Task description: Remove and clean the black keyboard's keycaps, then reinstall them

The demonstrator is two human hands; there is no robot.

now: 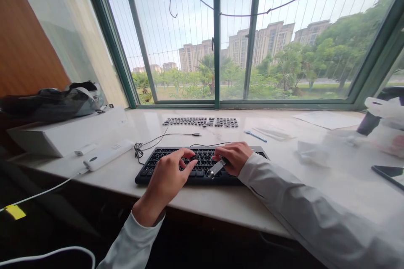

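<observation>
A black keyboard (202, 178) lies along the front of the pale counter; most of its key positions look bare, with some caps along its bottom row. Above it, my left hand (167, 172) pinches a small black keycap (193, 158) between thumb and fingers. My right hand (235, 157) is closed around a small grey and black hand tool (217, 169), whose metal end points down and left over the lower keys. The tool's exact kind is unclear. Farther back, loose black keycaps (189, 122) are laid out in rows.
A cable (139, 149) is bundled left of the keyboard, its plug (196, 135) behind. A white power strip (109, 155) and white box (63, 134) stand left. At right are a blue stick-like tool (256, 136), clear plastic bags (311, 153) and a phone (389, 175).
</observation>
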